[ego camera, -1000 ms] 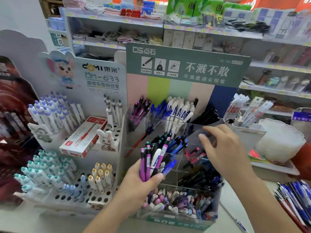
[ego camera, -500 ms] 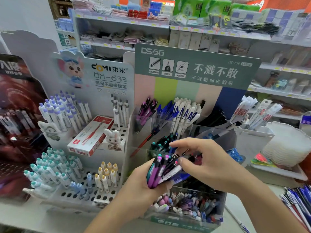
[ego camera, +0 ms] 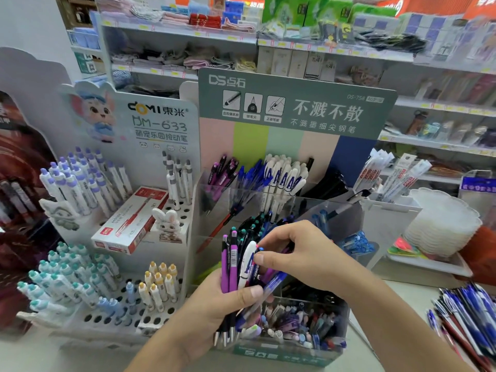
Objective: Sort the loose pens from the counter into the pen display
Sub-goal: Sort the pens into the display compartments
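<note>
Several pens (ego camera: 236, 267) fan loosely in the left hand (ego camera: 214, 312) — right hand (ego camera: 303, 257) fingers (ego camera: 264, 257) pinching one could spill the rest.

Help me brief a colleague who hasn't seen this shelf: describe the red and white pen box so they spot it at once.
Start at the white display board printed DM-633, left of the green-headed pen display. On its perforated tiers, between purple-capped pens and a small rabbit figure, lies the red and white pen box. It is the only flat carton there; everything around it stands upright.
</note>
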